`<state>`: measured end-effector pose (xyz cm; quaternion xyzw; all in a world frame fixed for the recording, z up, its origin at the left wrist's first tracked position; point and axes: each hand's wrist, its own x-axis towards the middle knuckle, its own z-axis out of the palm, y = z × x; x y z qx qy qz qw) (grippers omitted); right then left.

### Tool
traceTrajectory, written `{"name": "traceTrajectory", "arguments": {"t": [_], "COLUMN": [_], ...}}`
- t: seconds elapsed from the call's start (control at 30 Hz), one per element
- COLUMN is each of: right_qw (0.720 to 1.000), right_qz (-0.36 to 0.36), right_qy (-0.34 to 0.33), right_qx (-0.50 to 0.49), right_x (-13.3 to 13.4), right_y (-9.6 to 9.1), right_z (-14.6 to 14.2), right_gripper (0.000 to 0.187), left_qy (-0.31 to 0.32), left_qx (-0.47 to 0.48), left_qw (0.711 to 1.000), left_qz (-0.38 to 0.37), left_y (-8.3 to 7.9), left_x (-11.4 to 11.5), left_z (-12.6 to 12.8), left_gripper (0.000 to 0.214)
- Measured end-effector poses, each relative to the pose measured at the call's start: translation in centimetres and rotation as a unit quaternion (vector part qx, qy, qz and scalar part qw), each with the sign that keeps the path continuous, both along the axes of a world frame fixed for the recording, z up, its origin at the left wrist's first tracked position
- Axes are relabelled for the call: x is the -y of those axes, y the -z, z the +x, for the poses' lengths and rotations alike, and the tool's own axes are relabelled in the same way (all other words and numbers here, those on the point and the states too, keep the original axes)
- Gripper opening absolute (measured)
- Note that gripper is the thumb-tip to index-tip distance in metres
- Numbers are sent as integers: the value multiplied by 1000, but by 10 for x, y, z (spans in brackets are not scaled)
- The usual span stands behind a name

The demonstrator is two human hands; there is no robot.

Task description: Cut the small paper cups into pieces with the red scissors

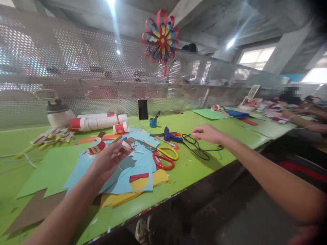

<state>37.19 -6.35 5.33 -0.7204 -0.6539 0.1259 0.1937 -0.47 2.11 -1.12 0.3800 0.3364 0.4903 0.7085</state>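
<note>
My left hand [109, 158] is over the blue paper [116, 182], its fingers closed on a small white curved paper piece [126, 145]. Beside it is a cut paper cup [97, 148] with a red band. My right hand [208, 133] is raised above the table with the fingertips pinched together; what they hold, if anything, I cannot make out. Just below it lies the black cord [196, 149] of a blue glue gun [171, 135]. Between my hands rest scissors [165, 158] with one red and one yellow handle.
Stacked paper cups [98, 122], a white spray bottle [60, 114], a phone [143, 109] and a blue pot [153, 122] line the mesh partition [97, 75]. A paper flower [162, 41] hangs there. Green paper [211, 114] lies further right, near another person's arm [306, 120].
</note>
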Motion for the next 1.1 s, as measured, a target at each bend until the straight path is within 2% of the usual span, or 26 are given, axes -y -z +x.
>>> {"name": "traceTrajectory", "arguments": {"t": [0.1,0.23,0.37,0.5,0.57,0.67,0.77,0.9,1.03,1.1], "right_qw": [994,987,990,991,989,983,970,959,957,959], "right_qz": [-83,-120,-90,-40,-32,-49,-75,-105,-128,-135], "right_qy": [29,26,2,-16,-38,-83,-122,-136,-146,-155], "right_qx": [67,104,113,130,138,159,198,227,213,197], "right_x": [13,11,-19,-56,-67,-67,-55,-44,-45,-46], "right_y": [12,19,24,33,38,45,52,57,58,59], "right_z": [29,32,6,-36,-60,-92,-112,-118,-116,-116], "right_gripper": [18,21,24,26,27,26,31,42,53,56], "left_qy": [-3,4,5,-17,-33,-30,-33,-38,-25,-10], "left_qx": [4,1,-4,6,11,6,26,86,73,67], "left_qw": [1000,1000,1000,1000,999,998,997,995,997,997], "left_qz": [-16,-8,9,23,41,63,63,20,18,31], "left_y": [-2,-1,-1,-2,-2,-3,-3,-3,-5,-5], "left_x": [1,1,1,-2,-4,-7,-8,-7,-4,-3], "left_z": [1,1,0,-3,-6,-10,-12,-11,-9,-8], "left_gripper": [18,17,14,11,9,13,14,13,10,19]}}
